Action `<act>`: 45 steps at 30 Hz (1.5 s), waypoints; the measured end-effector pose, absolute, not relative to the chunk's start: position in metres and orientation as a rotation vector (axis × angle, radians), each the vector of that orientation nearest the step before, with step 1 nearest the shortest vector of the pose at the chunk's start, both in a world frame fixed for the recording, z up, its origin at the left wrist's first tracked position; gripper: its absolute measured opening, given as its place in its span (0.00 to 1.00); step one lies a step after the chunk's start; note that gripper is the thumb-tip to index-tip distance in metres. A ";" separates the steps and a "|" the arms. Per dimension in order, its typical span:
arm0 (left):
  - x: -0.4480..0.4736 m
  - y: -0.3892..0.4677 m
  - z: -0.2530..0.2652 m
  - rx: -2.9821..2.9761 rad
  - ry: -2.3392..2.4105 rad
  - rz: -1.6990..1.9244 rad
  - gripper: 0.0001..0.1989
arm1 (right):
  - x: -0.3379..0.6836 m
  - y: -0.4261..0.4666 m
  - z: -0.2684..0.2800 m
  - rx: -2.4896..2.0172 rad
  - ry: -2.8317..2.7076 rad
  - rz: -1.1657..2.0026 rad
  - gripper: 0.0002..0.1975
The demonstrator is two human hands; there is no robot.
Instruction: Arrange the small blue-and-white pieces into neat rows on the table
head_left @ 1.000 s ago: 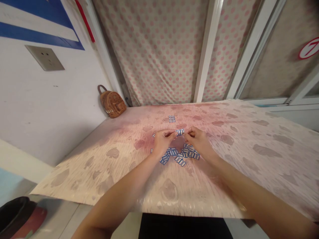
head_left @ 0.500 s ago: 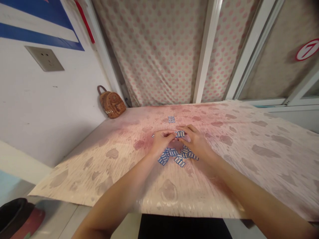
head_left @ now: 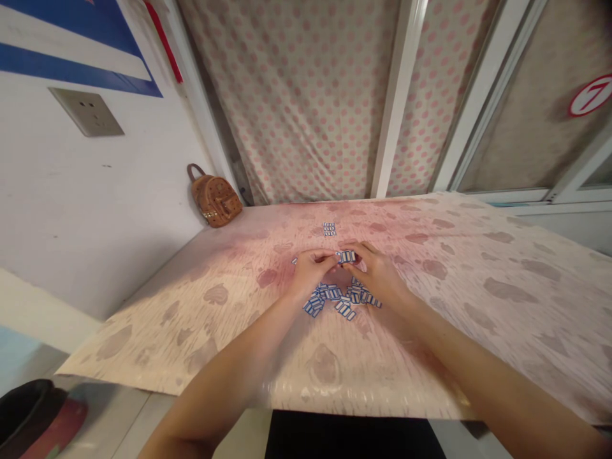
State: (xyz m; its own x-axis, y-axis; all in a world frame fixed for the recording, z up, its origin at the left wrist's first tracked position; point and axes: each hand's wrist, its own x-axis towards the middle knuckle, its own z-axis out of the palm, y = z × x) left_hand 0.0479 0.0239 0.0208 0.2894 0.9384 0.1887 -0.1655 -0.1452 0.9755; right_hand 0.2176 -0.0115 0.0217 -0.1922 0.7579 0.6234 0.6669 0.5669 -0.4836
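While your left hand (head_left: 313, 271) pinches the blue-edged piece (head_left: 347, 257), at twelve o'clock from the pile (head_left: 331, 292), your right hand (head_left: 377, 268) curves around its three-o'clock end, grip unclear; seemingly you're adjusting it, which calls for steadiness.

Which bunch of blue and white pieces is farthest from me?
The small block of rows, beyond your left hand and right hand. The scattered pile lies nearer you; the held strip is between your hands.
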 end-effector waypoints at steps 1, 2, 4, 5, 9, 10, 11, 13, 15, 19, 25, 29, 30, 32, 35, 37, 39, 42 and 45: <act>0.048 0.024 0.021 1.349 0.795 1.163 0.09 | 0.218 -0.011 0.021 -1.154 -1.918 0.131 0.16; 0.048 0.025 0.020 1.345 0.798 1.164 0.09 | 0.218 -0.011 0.021 -1.155 -1.919 0.133 0.16; 0.048 0.025 0.020 1.342 0.809 1.168 0.09 | 0.218 -0.011 0.021 -1.153 -1.919 0.138 0.16; 0.048 0.025 0.020 1.339 0.814 1.168 0.09 | 0.218 -0.011 0.021 -1.152 -1.918 0.141 0.15; 0.048 0.026 0.019 1.317 0.814 1.162 0.09 | 0.218 -0.011 0.021 -1.177 -1.894 0.163 0.13; 0.048 0.026 0.019 1.310 0.811 1.160 0.10 | 0.218 -0.011 0.021 -1.186 -1.886 0.171 0.14; 0.048 0.027 0.018 1.298 0.811 1.161 0.10 | 0.218 -0.011 0.021 -1.190 -1.881 0.178 0.14; 0.048 0.028 0.017 1.262 0.811 1.161 0.10 | 0.218 -0.011 0.022 -1.188 -1.887 0.182 0.14; 0.048 0.030 0.015 1.233 0.808 1.154 0.11 | 0.218 -0.012 0.022 -1.194 -1.887 0.189 0.13; 0.047 0.030 0.014 1.221 0.800 1.165 0.12 | 0.217 -0.012 0.021 -1.255 -1.758 0.288 0.14; 0.045 0.029 0.017 1.225 0.859 1.189 0.10 | 0.227 -0.005 0.019 -1.324 -1.606 0.403 0.11; 0.042 0.034 0.018 1.245 0.943 1.182 0.08 | 0.241 -0.001 0.019 -1.591 -1.654 0.250 0.08; 0.041 0.035 0.019 1.247 0.959 1.180 0.07 | 0.244 -0.001 0.020 -1.666 -1.714 0.231 0.06; 0.039 0.037 0.019 1.245 0.981 1.184 0.06 | 0.249 -0.001 0.019 -1.766 -1.848 0.230 0.04; 0.038 0.039 0.020 1.235 0.995 1.182 0.06 | 0.252 -0.002 0.016 -1.793 -1.993 0.234 0.03; 0.037 0.039 0.020 1.227 0.997 1.176 0.05 | 0.252 -0.003 0.013 -1.801 -2.044 0.219 0.04; 0.037 0.039 0.020 1.230 0.985 1.173 0.06 | 0.252 -0.003 0.010 -1.796 -2.084 0.233 0.06; 0.037 0.040 0.019 1.256 0.968 1.164 0.07 | 0.251 -0.002 0.006 -1.736 -2.117 0.306 0.07; 0.038 0.040 0.017 1.255 0.971 1.179 0.07 | 0.251 -0.001 0.006 -1.708 -2.118 0.331 0.08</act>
State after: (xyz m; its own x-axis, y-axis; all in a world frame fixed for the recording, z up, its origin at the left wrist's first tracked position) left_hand 0.0375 0.0401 0.0173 0.1670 0.9829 0.0770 -0.1126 -0.0586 0.9919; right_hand 0.2514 -0.0008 0.0057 -0.1746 0.9721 0.1565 0.8778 0.2257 -0.4225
